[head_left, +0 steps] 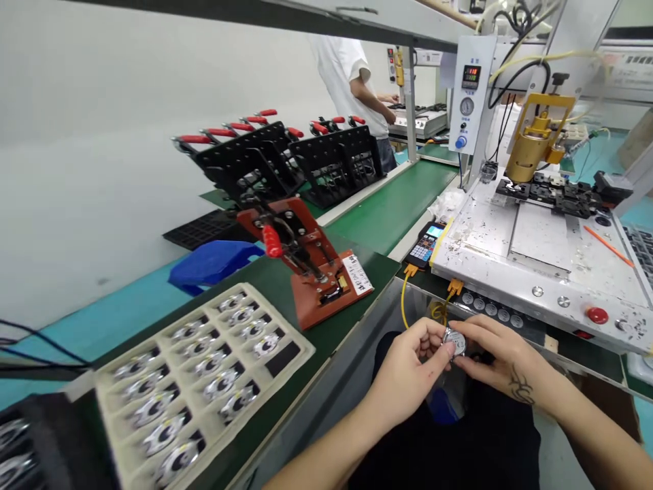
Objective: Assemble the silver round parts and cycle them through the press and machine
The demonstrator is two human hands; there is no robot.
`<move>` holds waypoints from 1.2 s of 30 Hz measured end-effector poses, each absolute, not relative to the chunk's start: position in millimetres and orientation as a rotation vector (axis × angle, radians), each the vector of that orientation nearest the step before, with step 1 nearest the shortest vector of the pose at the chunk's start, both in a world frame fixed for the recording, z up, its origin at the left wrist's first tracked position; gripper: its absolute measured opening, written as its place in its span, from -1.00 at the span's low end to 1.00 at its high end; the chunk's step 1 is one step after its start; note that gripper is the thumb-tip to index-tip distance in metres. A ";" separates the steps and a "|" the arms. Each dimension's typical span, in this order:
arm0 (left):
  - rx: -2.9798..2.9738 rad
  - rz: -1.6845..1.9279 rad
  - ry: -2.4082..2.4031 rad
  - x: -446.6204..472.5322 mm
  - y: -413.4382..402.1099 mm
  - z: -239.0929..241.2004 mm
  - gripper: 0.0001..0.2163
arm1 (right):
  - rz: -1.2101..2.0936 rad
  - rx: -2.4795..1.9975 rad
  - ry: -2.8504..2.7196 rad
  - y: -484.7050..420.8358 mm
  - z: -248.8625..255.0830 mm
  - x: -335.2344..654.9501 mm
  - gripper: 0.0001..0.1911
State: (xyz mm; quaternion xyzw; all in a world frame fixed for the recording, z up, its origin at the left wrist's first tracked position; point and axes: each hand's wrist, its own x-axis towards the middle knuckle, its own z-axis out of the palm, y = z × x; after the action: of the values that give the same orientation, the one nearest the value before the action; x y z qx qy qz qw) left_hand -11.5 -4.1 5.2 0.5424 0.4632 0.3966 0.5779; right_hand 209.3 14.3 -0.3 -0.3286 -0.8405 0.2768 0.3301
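Both my hands meet low in front of my body, around a small round silver metal part [456, 341] that resembles a watch case. Thumb and fingers of my left hand [414, 364] pinch its left side. From the other side, the fingers of my right hand [497, 350] grip its edge. Fingertips cover some of its rim. To the left, a cream compartment tray [268, 306] carries several similar silver parts [223, 382] in rows; one pocket near its right corner shows only a dark bottom.
A red-brown toggle clamp fixture [311, 272] stands behind the tray. At right is a white bench machine [484, 238] with a gold head [528, 153] and a handheld keypad [427, 245]. Black clamp fixtures [337, 160] line the green belt [392, 197]. A person [347, 75] stands beyond.
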 end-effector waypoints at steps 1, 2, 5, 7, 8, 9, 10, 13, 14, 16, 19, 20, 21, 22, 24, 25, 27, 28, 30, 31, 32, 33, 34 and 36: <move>1.306 0.918 1.099 -14.9 -5.4 9.8 -0.83 | 0.660 -0.819 -2.242 17.8 0.9 206.6 -0.47; 1.363 0.896 1.107 -19.9 -6.0 16.6 -0.85 | 0.596 -0.780 -2.270 21.2 1.7 203.2 -0.44; 1.660 0.942 1.180 -48.5 1.7 49.5 -0.88 | 0.423 -0.699 -2.287 32.5 4.0 192.2 -0.44; 1.933 1.225 1.303 -79.9 17.3 75.7 -0.88 | 0.384 -0.705 -2.253 42.6 7.3 185.7 -0.49; 2.072 1.426 1.359 -98.1 27.5 87.3 -0.87 | 0.394 -0.719 -2.230 48.4 9.2 182.7 -0.52; 2.210 1.607 1.377 -116.7 38.4 96.6 -0.84 | 0.414 -0.739 -2.204 54.4 11.1 179.8 -0.55; 2.345 1.706 1.359 -134.3 49.2 103.2 -0.78 | 0.440 -0.757 -2.180 60.4 12.8 176.9 -0.58; 2.657 1.479 1.284 -171.2 74.6 110.2 -0.55 | 0.501 -0.785 -2.106 75.2 16.7 167.3 -0.63; 2.687 1.408 1.285 -176.3 79.9 111.6 -0.49 | 0.518 -0.788 -2.089 78.7 17.6 163.1 -0.64; 2.632 1.454 1.330 -178.2 88.1 120.0 -0.45 | 0.555 -0.793 -2.061 84.8 19.0 151.4 -0.66; 2.291 1.777 1.369 -179.2 106.2 151.1 -0.52 | 0.620 -0.768 -2.063 97.1 18.5 123.2 -0.67; 2.134 1.871 1.352 -184.1 115.2 162.9 -0.57 | 0.644 -0.744 -2.081 102.9 16.8 111.6 -0.67; 1.979 1.934 1.319 -192.4 124.7 172.6 -0.63 | 0.668 -0.719 -2.100 109.5 14.1 100.0 -0.67; 1.835 1.970 1.298 -203.9 133.0 178.6 -0.68 | 0.690 -0.695 -2.122 116.4 10.2 88.9 -0.67; 1.603 1.985 1.381 -233.2 140.1 175.2 -0.75 | 0.729 -0.663 -2.166 130.3 -0.3 70.6 -0.66; 1.530 1.937 1.500 -248.3 137.0 165.4 -0.76 | 0.743 -0.654 -2.185 136.8 -6.5 63.9 -0.66; 1.465 1.648 1.832 -272.0 118.5 132.4 -0.74 | 0.762 -0.639 -2.217 148.5 -19.7 53.9 -0.67; 1.509 1.332 1.927 -278.5 105.6 111.7 -0.71 | 0.767 -0.634 -2.228 154.0 -26.1 49.3 -0.68; 1.529 1.031 1.886 -278.7 81.3 69.0 -0.75 | 0.773 -0.628 -2.241 165.2 -37.8 37.8 -0.70; 1.537 0.928 1.852 -273.3 72.9 49.2 -0.76 | 0.777 -0.625 -2.249 171.0 -42.8 30.2 -0.70; 1.545 0.861 1.825 -265.5 68.2 31.6 -0.77 | 0.782 -0.621 -2.259 176.9 -47.2 21.6 -0.70; 1.554 0.819 1.817 -256.6 67.3 16.7 -0.78 | 0.788 -0.614 -2.269 182.6 -51.0 12.5 -0.70; 1.566 0.798 1.825 -247.8 69.7 4.4 -0.80 | 0.795 -0.605 -2.281 188.0 -54.1 3.5 -0.71; 1.603 0.792 1.859 -234.0 81.1 -12.6 -0.86 | 0.806 -0.590 -2.304 196.6 -58.8 -10.9 -0.73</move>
State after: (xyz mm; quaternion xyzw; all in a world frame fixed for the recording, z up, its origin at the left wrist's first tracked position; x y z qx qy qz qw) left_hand -234.0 81.1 -12.6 0.5971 0.6925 0.2950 0.2773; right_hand -10.9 196.6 -58.8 -0.2234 -0.8723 0.3051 0.3100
